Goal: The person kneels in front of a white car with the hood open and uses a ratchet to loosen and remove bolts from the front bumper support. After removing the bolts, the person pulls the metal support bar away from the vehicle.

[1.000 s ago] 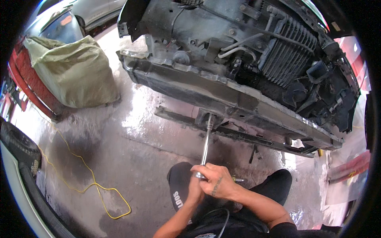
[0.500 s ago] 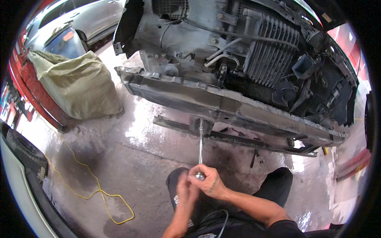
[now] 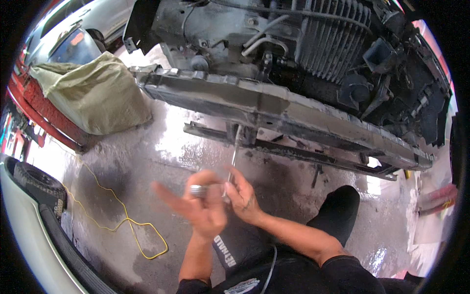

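Silver rod [image 3: 235, 156], motion-blurred hands [image 3: 209, 208]

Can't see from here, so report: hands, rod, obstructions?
Right hand at metal rod; left hand blurred close by, grip unclear. Rod's far end at bracket under dark beam. Yellow cord looped on floor, off left.

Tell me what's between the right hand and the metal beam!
In the head view, a shiny rod stretches from the right hand toward the metal beam.

Black short-sleeved T-shirt [image 3: 301, 277] with pale oval print [image 3: 242, 285]; right of this print, a thin grey cord [image 3: 272, 264]; above the print, black trousers [image 3: 338, 210] with white lettering [image 3: 225, 252].
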A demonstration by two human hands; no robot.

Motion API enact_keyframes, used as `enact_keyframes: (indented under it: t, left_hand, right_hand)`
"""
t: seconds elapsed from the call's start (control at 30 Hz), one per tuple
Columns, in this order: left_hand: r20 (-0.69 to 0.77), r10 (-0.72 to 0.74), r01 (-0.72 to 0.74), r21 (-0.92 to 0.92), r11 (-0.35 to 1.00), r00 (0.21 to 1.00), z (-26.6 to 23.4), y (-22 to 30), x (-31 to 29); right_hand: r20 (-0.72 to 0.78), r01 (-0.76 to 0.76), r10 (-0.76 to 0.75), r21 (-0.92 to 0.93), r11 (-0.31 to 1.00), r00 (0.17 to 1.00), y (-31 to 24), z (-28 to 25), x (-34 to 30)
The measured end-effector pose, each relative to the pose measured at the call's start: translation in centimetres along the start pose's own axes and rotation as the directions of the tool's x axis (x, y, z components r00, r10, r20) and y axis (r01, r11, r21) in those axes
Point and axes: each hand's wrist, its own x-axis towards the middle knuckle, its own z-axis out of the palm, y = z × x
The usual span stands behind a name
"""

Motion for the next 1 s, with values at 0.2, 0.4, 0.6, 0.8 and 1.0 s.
enact_keyframes:
  t: [0.2,0.4,0.6,0.8,1.0]
  left_hand:
    - [0.253,-0.04,0.078,-0.143,0.987,0.967,-1.3,-0.7,-1.7]
    - [0.224,-0.132,0.117,0.076,0.99,0.966,-1.6,1.1,-1.7]
    - [0.262,-0.184,0.186,0.014,0.982,0.948,-3.2,-0.7,-3.4]
    - [0.319,-0.759,0.813,-0.367,0.453,0.567,-4.0,-3.7,-9.3]
    - [0.607,-0.753,0.732,-0.63,-0.259,0.256,-3.1,-2.8,-10.3]
  right_hand:
    - [-0.023,0.275,-0.319,-0.45,0.85,0.947,-9.4,-5.6,0.8]
    - [0.515,0.702,-0.482,-0.446,0.556,0.709,-16.2,-4.1,2.5]
    - [0.496,0.785,-0.608,-0.39,0.482,0.62,-15.4,-2.6,3.0]
    - [0.397,0.764,-0.653,-0.363,0.534,0.645,-14.8,-2.4,2.9]
    - [0.313,0.734,-0.678,-0.444,0.515,0.665,-14.3,-3.8,2.0]
